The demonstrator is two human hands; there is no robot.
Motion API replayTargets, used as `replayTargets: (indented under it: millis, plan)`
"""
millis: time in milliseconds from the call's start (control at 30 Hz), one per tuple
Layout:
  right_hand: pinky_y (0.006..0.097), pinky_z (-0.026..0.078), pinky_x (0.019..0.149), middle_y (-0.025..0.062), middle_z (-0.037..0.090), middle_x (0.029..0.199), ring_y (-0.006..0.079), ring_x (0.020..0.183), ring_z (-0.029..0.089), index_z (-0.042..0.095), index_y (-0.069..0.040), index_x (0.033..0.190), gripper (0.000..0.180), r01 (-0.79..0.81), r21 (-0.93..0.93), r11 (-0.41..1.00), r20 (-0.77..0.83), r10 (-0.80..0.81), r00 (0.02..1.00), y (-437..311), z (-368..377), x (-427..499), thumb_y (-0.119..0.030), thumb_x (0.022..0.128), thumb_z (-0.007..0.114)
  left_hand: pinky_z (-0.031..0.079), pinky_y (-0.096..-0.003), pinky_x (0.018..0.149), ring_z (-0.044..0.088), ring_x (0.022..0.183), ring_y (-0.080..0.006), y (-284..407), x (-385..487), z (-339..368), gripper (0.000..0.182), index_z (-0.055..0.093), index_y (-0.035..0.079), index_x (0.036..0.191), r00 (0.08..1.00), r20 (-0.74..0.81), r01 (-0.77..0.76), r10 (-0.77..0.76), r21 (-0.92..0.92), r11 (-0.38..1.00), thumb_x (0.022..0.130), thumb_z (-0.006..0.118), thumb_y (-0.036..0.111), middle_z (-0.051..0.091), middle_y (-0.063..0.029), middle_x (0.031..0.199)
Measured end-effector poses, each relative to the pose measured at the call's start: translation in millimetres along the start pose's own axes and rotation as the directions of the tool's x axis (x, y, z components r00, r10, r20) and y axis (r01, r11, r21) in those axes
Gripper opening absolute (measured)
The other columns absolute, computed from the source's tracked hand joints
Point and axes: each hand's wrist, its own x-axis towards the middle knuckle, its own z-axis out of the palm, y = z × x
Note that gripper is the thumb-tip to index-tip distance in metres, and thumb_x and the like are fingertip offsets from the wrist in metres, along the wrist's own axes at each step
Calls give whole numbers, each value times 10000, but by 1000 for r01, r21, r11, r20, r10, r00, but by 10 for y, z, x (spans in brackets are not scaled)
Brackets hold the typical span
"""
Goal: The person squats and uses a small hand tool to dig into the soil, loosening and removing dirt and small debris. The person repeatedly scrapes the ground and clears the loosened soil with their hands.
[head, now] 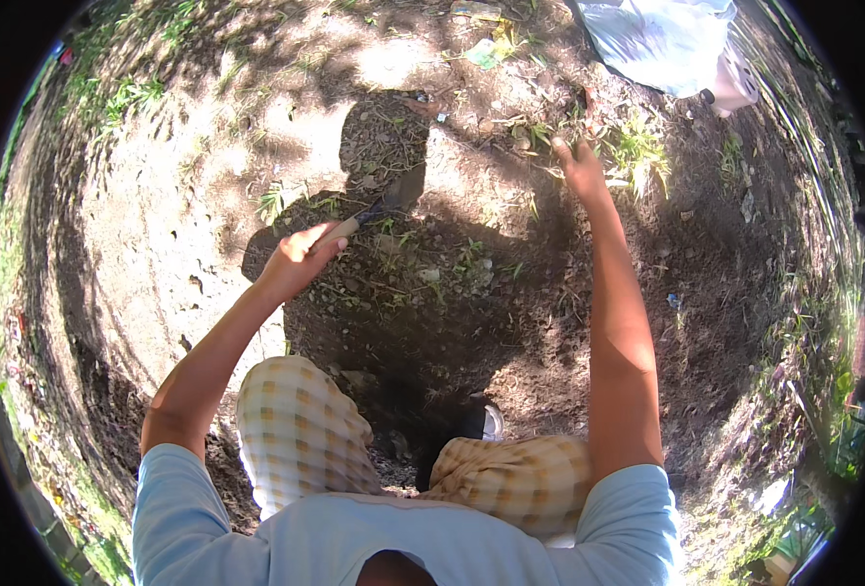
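Observation:
My left hand (pixel 299 256) is closed around the light wooden handle (pixel 335 236) of a hand trowel. The trowel's dark metal blade (pixel 395 198) points up and to the right, over shaded soil with cut weeds on it. Farther out on the right, my right hand (pixel 582 170) is down at the ground among dry stalks and green weeds (pixel 639 150). Its thumb and a finger point away from me; whether they pinch any stalks is not clear. Loose plant litter (pixel 385 143) lies in the shadow beyond the trowel.
A white plastic bag (pixel 659 44) lies at the upper right, beside a pale pink container (pixel 736 84) with dark spots. Crumpled litter (pixel 487 51) and a flat wrapper (pixel 476 10) rest at the top. Small weeds (pixel 275 201) grow left of the trowel. My bent knees (pixel 304 432) are close below.

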Motion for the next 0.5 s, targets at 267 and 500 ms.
replayTargets:
  millis: [267,500]
  plan:
    - [300,529,800,134,660,1095,186,886,648,549,-43,1345,523,49,404,914,28,-65,997,53,656,-447,-83,857,734,521,-394,884,685,988,-339,144,-45,-74,568,554,133,1373,988,148,-61,37,163,985,948,574,509,704,-189,1060]
    - [389,484,1000,145,607,1301,338,1201,569,564,-134,1352,446,61,-543,837,-59,-111,992,-351,445,409,-235,926,648,508,-337,923,671,1071,-254,284,-142,-212,545,598,51,1312,995,24,-102,100,68,992,955,599,462,678,-169,1203]
